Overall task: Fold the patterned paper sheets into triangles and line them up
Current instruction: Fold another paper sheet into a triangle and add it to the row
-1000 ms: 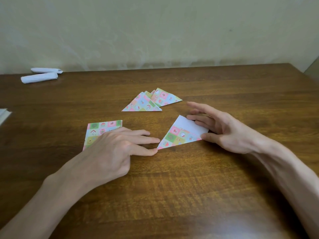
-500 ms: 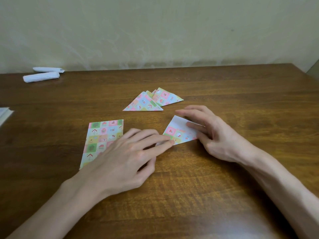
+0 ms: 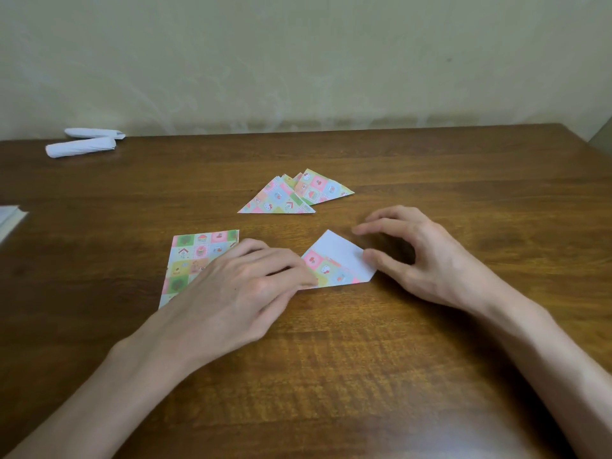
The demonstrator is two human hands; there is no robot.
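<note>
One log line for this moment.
step: fold underway | left hand: presses half-folded sheet | right hand: thumb at its white flap | flat sheet: partly covered by left hand | folded triangles: overlapping

Desk front: bare wood of the desk point(image 3: 331, 392) shows between the two forearms, which cross the front edge on either side.
Desk middle: the left hand point(image 3: 238, 293) lies flat across part of a flat sheet point(image 3: 195, 256) and the near corner of a half-folded sheet point(image 3: 337, 260). The right hand point(image 3: 420, 260) arches just beside that sheet's right corner.
Behind the hands: a strip of open wood, then overlapping triangles point(image 3: 291, 197).
Far edge: a wide open band runs between the triangles and the wall.
Far left corner: two paper rolls point(image 3: 82, 144).
Left edge: a white stack point(image 3: 10, 220) pokes in.
Right edge: open wood beyond the right hand.
</note>
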